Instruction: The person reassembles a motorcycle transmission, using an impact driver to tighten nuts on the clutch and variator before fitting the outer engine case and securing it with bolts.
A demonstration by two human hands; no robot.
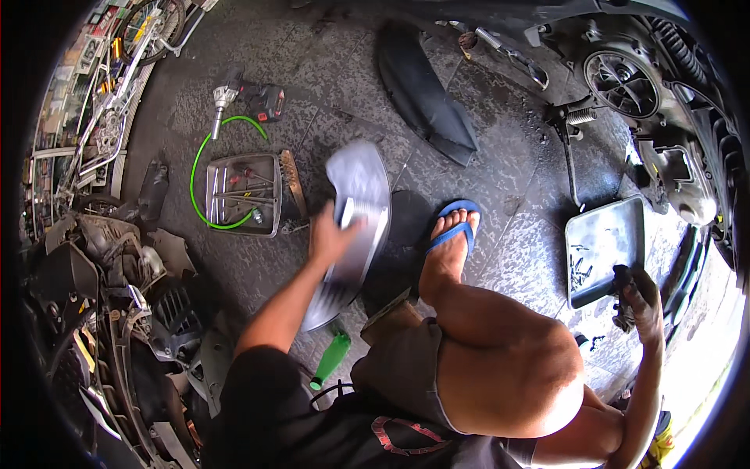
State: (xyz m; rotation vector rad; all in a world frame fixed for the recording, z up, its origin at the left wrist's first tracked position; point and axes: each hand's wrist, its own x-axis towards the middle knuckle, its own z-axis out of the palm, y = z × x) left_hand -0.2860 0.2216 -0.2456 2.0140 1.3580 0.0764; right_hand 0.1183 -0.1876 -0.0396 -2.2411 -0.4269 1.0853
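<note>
My left hand (pixel 334 236) grips a long silver-grey panel (pixel 358 172) in front of my left side; the panel is slightly blurred. My right hand (pixel 644 303) holds a dark, crumpled thing (pixel 623 288), possibly a rag, over the near edge of a metal tray (pixel 594 217) that has small dark parts in it. My right foot, in a blue flip-flop (pixel 457 205), rests on the tiled floor between the panel and that tray. Just below the panel lies a green bottle (pixel 333 356).
A toolbox (pixel 242 181) with tools, a green hose (pixel 193 184) and a power tool (pixel 228 98) lie left. A black panel (pixel 422 94) lies ahead. A motorcycle (pixel 625 86) stands right; piled body parts (pixel 101 297) and a bicycle wheel (pixel 148 35) are along the left.
</note>
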